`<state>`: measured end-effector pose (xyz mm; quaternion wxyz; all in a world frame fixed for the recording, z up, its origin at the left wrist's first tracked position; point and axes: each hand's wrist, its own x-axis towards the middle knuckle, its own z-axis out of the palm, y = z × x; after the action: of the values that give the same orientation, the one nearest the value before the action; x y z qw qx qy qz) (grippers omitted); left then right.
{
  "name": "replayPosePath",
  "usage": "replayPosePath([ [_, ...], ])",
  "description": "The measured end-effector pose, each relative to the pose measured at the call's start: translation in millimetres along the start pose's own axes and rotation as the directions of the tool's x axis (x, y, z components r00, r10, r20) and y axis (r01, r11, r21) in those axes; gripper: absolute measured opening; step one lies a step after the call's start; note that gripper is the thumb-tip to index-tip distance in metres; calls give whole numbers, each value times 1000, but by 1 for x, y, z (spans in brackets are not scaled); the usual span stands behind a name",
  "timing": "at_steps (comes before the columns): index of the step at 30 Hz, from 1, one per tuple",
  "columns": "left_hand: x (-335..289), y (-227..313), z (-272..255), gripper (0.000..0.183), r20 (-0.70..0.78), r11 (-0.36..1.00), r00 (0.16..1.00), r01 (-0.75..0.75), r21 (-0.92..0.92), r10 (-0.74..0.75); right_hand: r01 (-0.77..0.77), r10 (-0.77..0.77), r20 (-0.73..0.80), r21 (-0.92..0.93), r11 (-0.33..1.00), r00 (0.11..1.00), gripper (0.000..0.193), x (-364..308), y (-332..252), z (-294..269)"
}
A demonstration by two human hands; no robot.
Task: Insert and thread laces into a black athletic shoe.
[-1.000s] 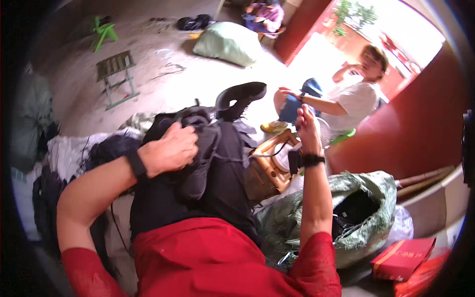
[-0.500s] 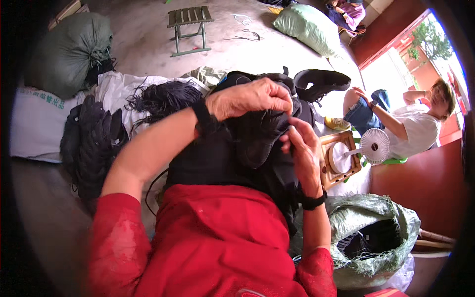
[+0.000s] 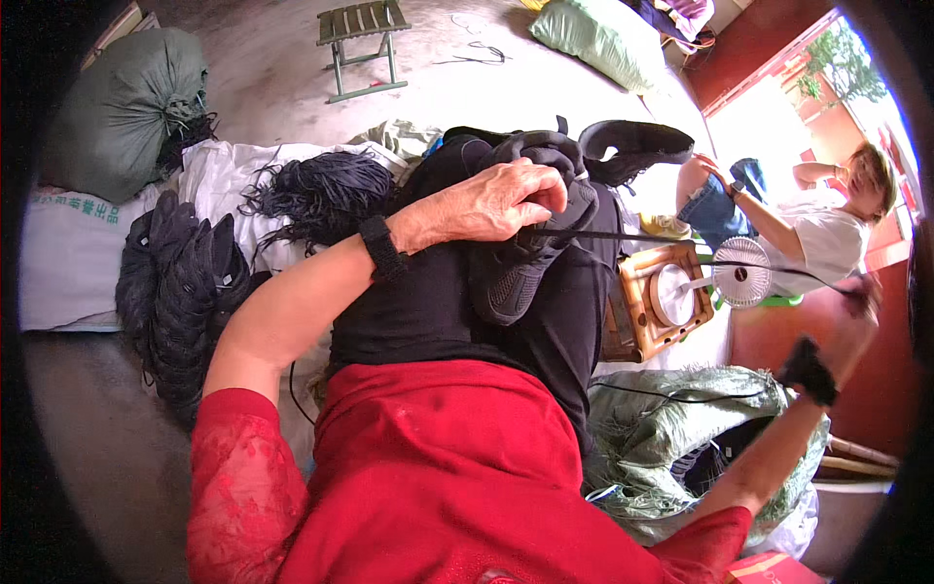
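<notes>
Pale floor spreading ahead of left hand, slatted stool standing there, white fan standing between hands behind black lace, blurred right hand gripping lace, left hand curling over black shoe on lap, hold unclear

Lit strongly by daylight from the doorway above the fan, burnt out to white there. Washed pale across the floor up and left of the fan, falling to grey shade far left and below. Smeared by motion at the right hand, right of the fan. Reasonably crisp on the fan itself. Sunk near black on the shoe left of it. Bowed toward the rim, blue-fringed up and right of the fan, black at the corners.
</notes>
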<state>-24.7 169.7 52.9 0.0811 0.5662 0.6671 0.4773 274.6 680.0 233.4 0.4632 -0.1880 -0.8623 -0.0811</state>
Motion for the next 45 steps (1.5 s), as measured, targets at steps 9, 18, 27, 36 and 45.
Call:
replayPosePath([
  [9, -28, 6, 14, 21, 66, 781, 949, -293, 552, 310, -294, 293, 314, 949, -114, 903, 32, 61, 123, -130],
  [18, -32, 9, 24, 14, -82, 918, 980, -140, 371, 183, -378, 201, 382, 924, -59, 902, 34, 83, 22, -79],
  [27, -35, 19, 33, 13, -252, 806, 915, -118, 580, 315, -509, 144, 541, 835, -208, 829, 33, 41, 15, 8],
  [36, -55, 17, 32, 18, -145, 992, 984, 112, 57, -103, -518, 209, 583, 802, -297, 785, 25, -14, -4, 49],
  [45, -44, 6, 46, 29, -407, 865, 872, -36, 501, 272, -603, 94, 646, 748, -278, 758, 27, -42, -30, 80],
])
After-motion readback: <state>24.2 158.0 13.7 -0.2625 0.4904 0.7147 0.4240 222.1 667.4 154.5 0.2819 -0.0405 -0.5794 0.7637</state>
